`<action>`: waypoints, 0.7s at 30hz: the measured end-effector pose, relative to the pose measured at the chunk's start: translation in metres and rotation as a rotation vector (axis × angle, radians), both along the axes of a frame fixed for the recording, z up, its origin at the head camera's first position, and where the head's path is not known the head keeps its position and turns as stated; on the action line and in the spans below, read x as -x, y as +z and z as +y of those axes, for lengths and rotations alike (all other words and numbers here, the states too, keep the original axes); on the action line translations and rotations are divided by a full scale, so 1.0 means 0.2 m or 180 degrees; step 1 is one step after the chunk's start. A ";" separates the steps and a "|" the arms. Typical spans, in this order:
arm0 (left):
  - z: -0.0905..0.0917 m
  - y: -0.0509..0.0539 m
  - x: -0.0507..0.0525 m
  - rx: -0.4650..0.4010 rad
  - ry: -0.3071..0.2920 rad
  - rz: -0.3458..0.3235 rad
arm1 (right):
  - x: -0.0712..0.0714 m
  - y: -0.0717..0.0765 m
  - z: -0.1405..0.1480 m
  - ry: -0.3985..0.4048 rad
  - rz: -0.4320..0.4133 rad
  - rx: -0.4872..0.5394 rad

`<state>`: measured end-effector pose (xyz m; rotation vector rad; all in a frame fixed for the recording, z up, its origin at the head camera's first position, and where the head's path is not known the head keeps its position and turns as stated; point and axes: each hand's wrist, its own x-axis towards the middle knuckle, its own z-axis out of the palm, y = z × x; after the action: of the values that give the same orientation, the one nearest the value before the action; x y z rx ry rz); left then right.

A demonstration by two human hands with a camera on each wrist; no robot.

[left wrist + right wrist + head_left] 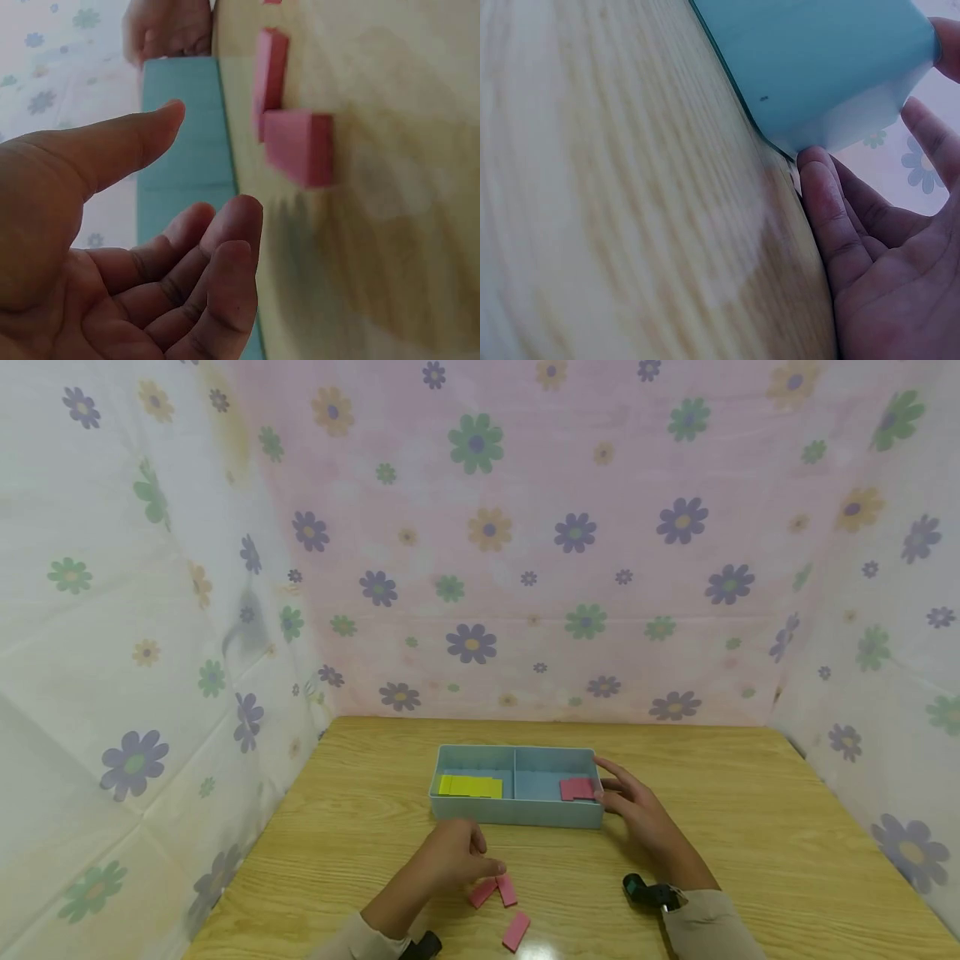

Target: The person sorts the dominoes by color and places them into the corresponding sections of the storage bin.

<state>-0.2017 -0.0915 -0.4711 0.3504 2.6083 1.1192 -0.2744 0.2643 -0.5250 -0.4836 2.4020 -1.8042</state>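
A light blue two-compartment box (517, 813) stands on the table. Its left compartment holds yellow tiles (469, 786), its right one pink tiles (577, 789). My right hand (637, 810) holds the box's right end, thumb by the front corner and index finger towards the back. The right wrist view shows fingertips (821, 180) against the box's lower edge. In front of the box, my left hand (450, 857) hovers beside loose pink tiles (507, 890). Thumb and fingers are apart in the left wrist view, with nothing between them. Another pink tile (516, 932) lies nearer.
The wooden table (360, 827) is enclosed by flower-patterned cloth (525, 527) at the back and both sides. A dark strapped device (651, 893) is on the right wrist, and another (422, 947) on the left.
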 end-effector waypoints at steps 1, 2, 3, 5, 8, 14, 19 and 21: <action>0.00 -0.01 -0.01 0.0028 0.0012 0.0014 | 0.00 0.00 0.00 0.0000 0.0007 -0.0003; 0.01 -0.02 -0.01 0.0052 0.0030 0.0018 | 0.00 0.00 0.00 -0.0006 0.0012 -0.0001; 0.02 -0.02 -0.02 0.0082 0.0046 0.0026 | 0.00 0.00 0.00 -0.0007 0.0014 -0.0001; 0.03 -0.03 -0.03 0.0128 0.0069 0.0062 | 0.00 0.00 0.00 -0.0014 0.0015 -0.0007; 0.05 -0.04 -0.04 0.0201 0.0073 0.0100 | 0.00 0.00 -0.01 -0.0031 -0.0011 -0.0007; 0.08 -0.04 -0.03 0.0349 -0.0050 0.0290 | -0.01 0.01 -0.01 -0.0030 -0.0059 0.0014; 0.09 -0.05 0.00 0.0300 -0.0073 0.0268 | -0.01 0.00 -0.01 -0.0030 -0.0026 -0.0001; 0.09 -0.05 0.02 0.0278 -0.0070 0.0277 | -0.01 0.00 -0.01 -0.0031 -0.0019 -0.0004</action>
<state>-0.2049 -0.0731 -0.4814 0.4162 2.7118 1.0004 -0.2734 0.2629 -0.5243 -0.4667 2.4056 -1.8051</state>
